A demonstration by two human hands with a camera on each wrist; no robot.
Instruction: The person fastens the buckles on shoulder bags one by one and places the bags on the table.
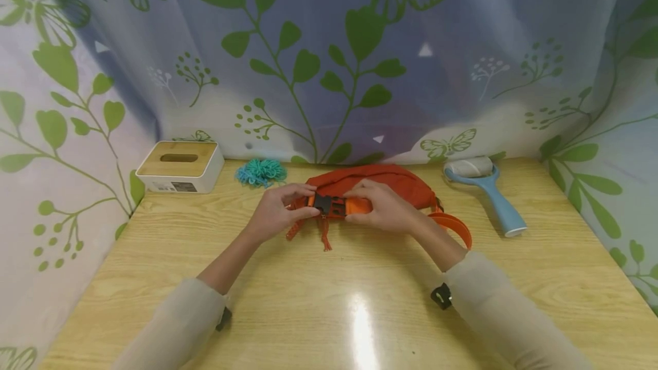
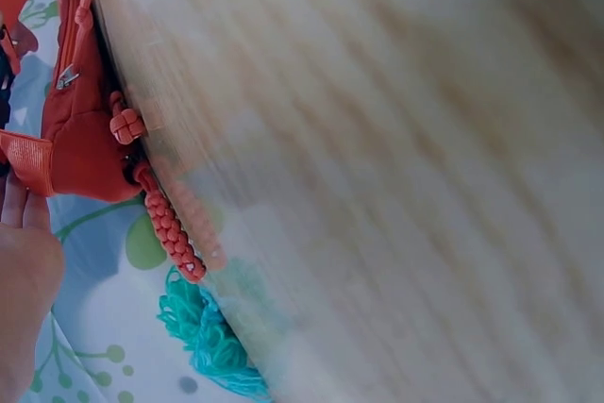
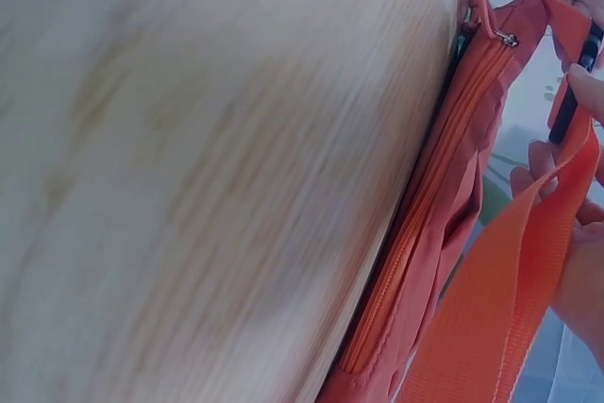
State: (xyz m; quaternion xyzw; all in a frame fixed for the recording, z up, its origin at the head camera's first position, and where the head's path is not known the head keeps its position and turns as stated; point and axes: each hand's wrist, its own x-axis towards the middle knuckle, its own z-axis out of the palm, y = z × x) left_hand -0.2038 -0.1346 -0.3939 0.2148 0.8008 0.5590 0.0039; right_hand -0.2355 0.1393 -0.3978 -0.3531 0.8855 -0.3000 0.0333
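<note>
A red-orange waist bag (image 1: 380, 179) lies on the table against the curtain, its orange webbing strap (image 3: 491, 299) looping out to the right. In front of the bag, both hands hold a black side-release buckle (image 1: 324, 204). The left hand (image 1: 277, 210) pinches the buckle's left end between thumb and fingers. At the other end, the right hand (image 1: 382, 205) pinches the buckle's right part and its orange strap. The two buckle parts are in line and close together; whether they are fully locked cannot be told. Braided zipper cords (image 2: 168, 224) hang from the bag.
At the back left stands a white tissue box (image 1: 180, 165) with a wooden lid. Beside it lies a bundle of teal yarn (image 1: 262, 172). A blue-handled lint roller (image 1: 485, 193) rests at the right. A patterned curtain (image 1: 319, 61) borders the wooden table (image 1: 308, 301).
</note>
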